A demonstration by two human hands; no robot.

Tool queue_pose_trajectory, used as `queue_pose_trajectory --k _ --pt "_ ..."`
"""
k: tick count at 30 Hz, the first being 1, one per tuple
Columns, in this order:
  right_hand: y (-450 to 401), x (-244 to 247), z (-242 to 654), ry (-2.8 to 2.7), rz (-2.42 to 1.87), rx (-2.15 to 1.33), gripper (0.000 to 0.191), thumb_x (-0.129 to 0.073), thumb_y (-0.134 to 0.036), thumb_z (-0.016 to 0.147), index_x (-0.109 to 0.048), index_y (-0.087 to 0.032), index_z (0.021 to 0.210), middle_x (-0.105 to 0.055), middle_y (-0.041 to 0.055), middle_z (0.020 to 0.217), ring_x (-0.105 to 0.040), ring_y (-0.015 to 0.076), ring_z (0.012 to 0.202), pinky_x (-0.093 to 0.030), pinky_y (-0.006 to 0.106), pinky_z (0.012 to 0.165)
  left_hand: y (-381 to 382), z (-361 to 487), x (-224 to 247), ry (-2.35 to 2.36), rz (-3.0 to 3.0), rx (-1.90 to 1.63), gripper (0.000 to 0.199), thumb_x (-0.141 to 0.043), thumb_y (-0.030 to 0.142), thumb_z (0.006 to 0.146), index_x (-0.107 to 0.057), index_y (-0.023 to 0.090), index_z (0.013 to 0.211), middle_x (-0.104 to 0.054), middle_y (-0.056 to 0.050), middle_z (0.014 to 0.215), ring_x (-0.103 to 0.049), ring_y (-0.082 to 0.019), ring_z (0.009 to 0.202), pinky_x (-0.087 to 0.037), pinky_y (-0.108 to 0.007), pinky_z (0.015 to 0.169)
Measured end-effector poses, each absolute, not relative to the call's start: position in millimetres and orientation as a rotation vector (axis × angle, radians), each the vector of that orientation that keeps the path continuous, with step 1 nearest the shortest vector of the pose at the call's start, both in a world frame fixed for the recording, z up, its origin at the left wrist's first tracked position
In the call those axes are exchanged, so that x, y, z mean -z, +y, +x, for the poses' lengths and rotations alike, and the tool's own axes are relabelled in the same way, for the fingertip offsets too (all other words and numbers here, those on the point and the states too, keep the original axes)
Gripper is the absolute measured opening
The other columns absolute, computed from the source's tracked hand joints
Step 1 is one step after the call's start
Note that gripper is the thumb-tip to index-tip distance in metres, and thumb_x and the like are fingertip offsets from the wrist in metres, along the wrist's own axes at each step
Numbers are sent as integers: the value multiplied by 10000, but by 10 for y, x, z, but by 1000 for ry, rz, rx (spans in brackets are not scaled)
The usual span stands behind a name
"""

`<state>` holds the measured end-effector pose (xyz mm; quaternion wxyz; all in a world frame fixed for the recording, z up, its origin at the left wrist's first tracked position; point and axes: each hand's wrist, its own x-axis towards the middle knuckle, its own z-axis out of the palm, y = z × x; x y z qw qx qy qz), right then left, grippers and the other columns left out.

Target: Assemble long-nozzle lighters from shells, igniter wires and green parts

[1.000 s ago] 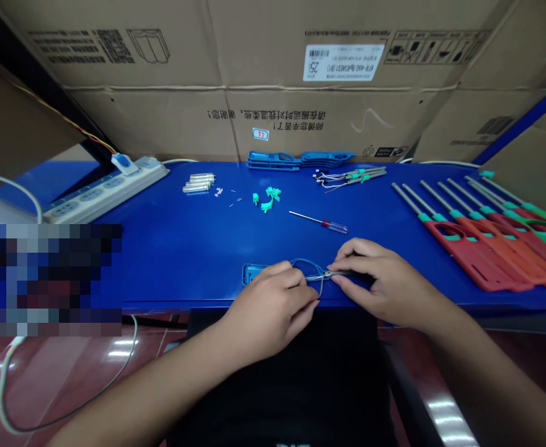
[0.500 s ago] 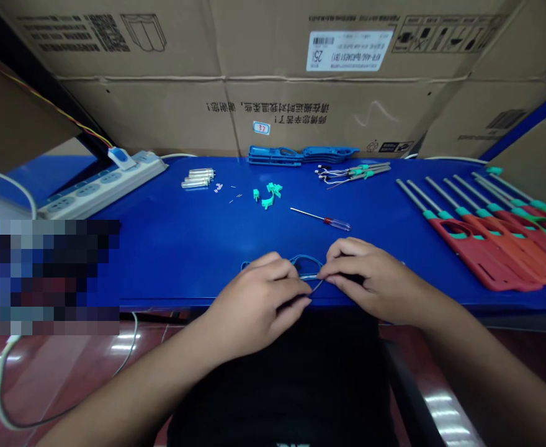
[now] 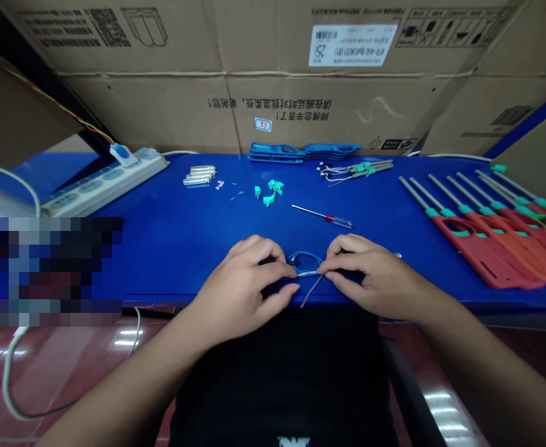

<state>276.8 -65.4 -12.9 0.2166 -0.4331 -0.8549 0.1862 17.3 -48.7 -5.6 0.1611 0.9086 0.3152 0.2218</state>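
Observation:
Near the front edge of the blue table (image 3: 161,248) lies a blue lighter shell (image 3: 306,254), partly hidden between my hands. My right hand (image 3: 363,273) pinches a thin dark wire (image 3: 313,290) whose loose end points down toward the table edge. My left hand (image 3: 249,285) rests at the shell's left side, thumb and index finger apart, with the fingertips near its lower edge. Whether its other fingers hold part of the shell is hidden. A screwdriver (image 3: 338,220) with a clear red handle lies beyond my hands.
Metal-tipped red and orange lighters (image 3: 491,257) lie at right. Further back are blue shells (image 3: 277,153), wired rods (image 3: 370,167), green parts (image 3: 269,198), clear cylinders (image 3: 198,176) and tiny pins. A power strip (image 3: 105,183) is at left; a cardboard box (image 3: 170,112) stands behind.
My left hand has shifted left and its thumb and index finger have parted, away from the wire. The wire's free end now hangs in view, and my right hand stays nearly in place.

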Motion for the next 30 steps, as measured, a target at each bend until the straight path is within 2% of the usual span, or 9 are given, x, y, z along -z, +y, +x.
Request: queue_pose_trajectory --k 2,4,7,10,17,30 --pt "-655 137 2771 -2361 -1195 -522 205 -582 -184 933 -749 -243 1036 -626 43 1003 -586 175 954 -472 352 864 -551 221 74 898 2604 -665 274 -675 448 897 -732 208 1016 -630 -58 1002 -560 -207 930 -451 -380 832" --pt "-656 138 2777 -2358 -1193 -531 214 -579 -183 935 -749 -248 1047 -632 42 995 -588 177 950 -474 355 862 -616 281 115 914 2638 -650 314 -694 485 875 -732 199 999 -635 -59 974 -553 -212 900 -449 -376 792" --pt "-649 134 2789 -2363 -1186 -562 215 -574 -187 943 -747 -253 1052 -634 39 994 -591 174 951 -474 351 864 -673 349 173 878 2654 -646 168 -638 332 936 -727 195 979 -645 -46 931 -550 -198 873 -447 -343 747" --pt "-632 122 2803 -2376 -1180 -594 202 -567 -197 956 -741 -258 1038 -633 36 990 -595 170 950 -475 342 857 -644 342 168 816 2598 -707 141 -588 238 959 -714 175 948 -666 -38 912 -566 -176 859 -469 -322 763" --pt "-610 92 2827 -2421 -1134 -615 203 -553 -216 970 -695 -245 1113 -660 56 1032 -599 193 987 -485 367 872 -498 204 93 914 2583 -734 136 -575 206 968 -697 149 947 -710 -43 917 -606 -168 842 -493 -325 803" --pt "-601 118 2818 -2412 -1137 -585 218 -565 -209 965 -744 -270 1073 -642 43 985 -596 176 943 -481 339 840 -475 100 19 822 2721 -426 321 -470 121 980 -700 175 1197 -636 -68 912 -556 -193 869 -481 -325 758"
